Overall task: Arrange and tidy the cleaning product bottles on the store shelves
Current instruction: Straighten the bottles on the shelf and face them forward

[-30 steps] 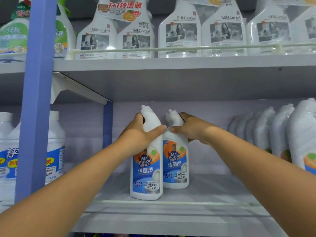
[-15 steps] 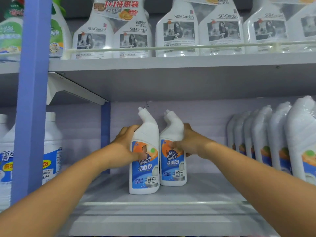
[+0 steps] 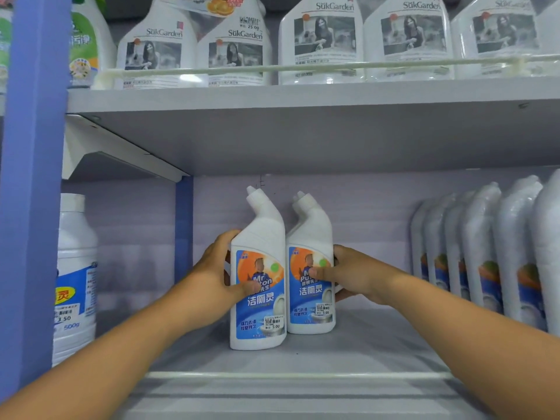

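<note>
- Two white toilet-cleaner bottles with bent necks stand upright at frame centre on the lower shelf (image 3: pixel 303 386), touching side by side, labels facing out.
- Left bottle (image 3: pixel 257 286) sits slightly nearer the shelf's front edge than the right bottle (image 3: pixel 310 277).
- Left hand (image 3: pixel 216 277): fingers curled round the left bottle's far side, thumb pressed across its label. Clamped on that bottle.
- Right hand (image 3: pixel 351 275): thumb on the right bottle's label, fingers wrapped behind its side. Clamped on that bottle.
- Row of wrapped bottles (image 3: pixel 485 253) at right of frame, well apart from the pair; bare shelf between.
- Capped jug (image 3: pixel 75 277) at left of frame, beyond the blue post (image 3: pixel 33 192).
- Spray bottles (image 3: pixel 318 40) line the upper shelf at top of frame, behind a rail.
- Judged step: squaring up the pair, both bottles gripped at label height.
- Next move, as judged: needs the two fronts brought level, bases kept flat so neither tips; possibly a slide toward the right-hand row to close the gap.
</note>
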`<move>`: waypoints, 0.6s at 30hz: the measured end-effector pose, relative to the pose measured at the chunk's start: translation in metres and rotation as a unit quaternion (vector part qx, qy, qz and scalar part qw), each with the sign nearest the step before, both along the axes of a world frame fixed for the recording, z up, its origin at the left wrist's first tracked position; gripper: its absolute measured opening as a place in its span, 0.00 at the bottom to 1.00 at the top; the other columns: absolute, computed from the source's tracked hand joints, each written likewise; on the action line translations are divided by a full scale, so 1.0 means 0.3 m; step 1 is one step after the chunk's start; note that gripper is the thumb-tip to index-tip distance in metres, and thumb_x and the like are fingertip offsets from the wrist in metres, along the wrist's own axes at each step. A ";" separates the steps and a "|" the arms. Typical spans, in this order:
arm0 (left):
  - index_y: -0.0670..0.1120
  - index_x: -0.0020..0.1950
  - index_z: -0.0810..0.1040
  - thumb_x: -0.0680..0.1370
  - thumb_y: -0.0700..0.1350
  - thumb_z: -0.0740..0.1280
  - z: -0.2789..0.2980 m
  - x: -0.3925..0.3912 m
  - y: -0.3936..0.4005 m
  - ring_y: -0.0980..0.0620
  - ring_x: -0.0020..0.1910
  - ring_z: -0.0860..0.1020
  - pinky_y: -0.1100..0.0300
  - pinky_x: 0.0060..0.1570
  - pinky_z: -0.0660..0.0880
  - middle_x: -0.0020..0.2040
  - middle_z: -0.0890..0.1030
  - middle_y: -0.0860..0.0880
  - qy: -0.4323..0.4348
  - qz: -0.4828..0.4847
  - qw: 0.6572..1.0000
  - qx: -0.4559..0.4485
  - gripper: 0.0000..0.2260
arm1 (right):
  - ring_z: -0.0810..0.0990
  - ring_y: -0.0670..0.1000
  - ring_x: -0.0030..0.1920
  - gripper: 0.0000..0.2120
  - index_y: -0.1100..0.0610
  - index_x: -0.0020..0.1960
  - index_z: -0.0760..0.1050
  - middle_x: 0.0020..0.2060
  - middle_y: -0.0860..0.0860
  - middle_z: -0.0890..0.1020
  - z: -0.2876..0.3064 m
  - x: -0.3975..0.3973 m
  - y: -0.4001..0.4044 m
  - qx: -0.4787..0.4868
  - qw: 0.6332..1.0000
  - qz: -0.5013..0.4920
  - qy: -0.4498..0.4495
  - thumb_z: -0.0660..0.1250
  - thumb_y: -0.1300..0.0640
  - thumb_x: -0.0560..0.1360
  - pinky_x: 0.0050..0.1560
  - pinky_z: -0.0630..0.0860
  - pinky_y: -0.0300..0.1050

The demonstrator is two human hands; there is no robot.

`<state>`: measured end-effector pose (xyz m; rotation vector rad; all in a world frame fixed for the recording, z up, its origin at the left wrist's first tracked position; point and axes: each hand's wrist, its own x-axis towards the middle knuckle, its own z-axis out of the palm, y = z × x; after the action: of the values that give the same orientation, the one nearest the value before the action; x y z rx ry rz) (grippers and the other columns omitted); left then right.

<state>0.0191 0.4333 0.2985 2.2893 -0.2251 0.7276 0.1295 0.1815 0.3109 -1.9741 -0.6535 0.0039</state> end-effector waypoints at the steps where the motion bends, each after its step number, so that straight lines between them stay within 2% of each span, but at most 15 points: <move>1: 0.69 0.68 0.57 0.75 0.50 0.77 -0.004 -0.003 0.001 0.57 0.50 0.81 0.68 0.35 0.78 0.57 0.75 0.64 0.006 0.003 1.000 -0.002 0.34 | 0.87 0.51 0.52 0.16 0.53 0.64 0.75 0.53 0.50 0.87 -0.003 0.000 0.000 -0.001 1.000 0.002 -0.002 0.73 0.53 0.78 0.53 0.84 0.57; 4: 0.65 0.68 0.58 0.73 0.51 0.78 -0.020 -0.010 0.018 0.56 0.48 0.82 0.67 0.40 0.80 0.56 0.76 0.62 0.043 0.024 0.999 0.004 0.35 | 0.87 0.52 0.53 0.15 0.53 0.62 0.76 0.53 0.49 0.87 -0.023 0.002 0.006 -0.024 1.000 -0.007 0.005 0.74 0.57 0.77 0.55 0.84 0.57; 8: 0.61 0.62 0.66 0.73 0.52 0.79 -0.035 0.000 0.036 0.54 0.46 0.86 0.55 0.48 0.84 0.58 0.78 0.58 0.104 0.035 0.994 0.013 0.26 | 0.87 0.52 0.53 0.16 0.52 0.61 0.77 0.53 0.48 0.87 -0.046 0.002 0.010 -0.035 0.999 -0.021 0.005 0.75 0.59 0.75 0.54 0.84 0.58; 13: 0.61 0.58 0.68 0.74 0.49 0.78 -0.036 -0.003 0.032 0.52 0.47 0.87 0.52 0.47 0.85 0.58 0.79 0.57 0.112 0.021 0.993 -0.013 0.22 | 0.87 0.52 0.52 0.12 0.52 0.59 0.77 0.53 0.49 0.87 -0.047 -0.015 0.016 -0.025 0.999 -0.022 0.002 0.72 0.61 0.77 0.52 0.85 0.57; 18: 0.59 0.61 0.69 0.73 0.48 0.78 -0.027 -0.015 0.026 0.51 0.49 0.86 0.53 0.46 0.85 0.58 0.79 0.56 0.122 0.023 0.992 -0.025 0.23 | 0.87 0.51 0.53 0.12 0.52 0.60 0.78 0.53 0.48 0.87 -0.048 -0.013 0.020 -0.033 0.999 -0.026 0.001 0.72 0.60 0.78 0.54 0.84 0.57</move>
<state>0.0146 0.4411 0.2905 2.3153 -0.0387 0.4633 0.1255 0.1876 0.2966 -2.0539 -0.6085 -0.0042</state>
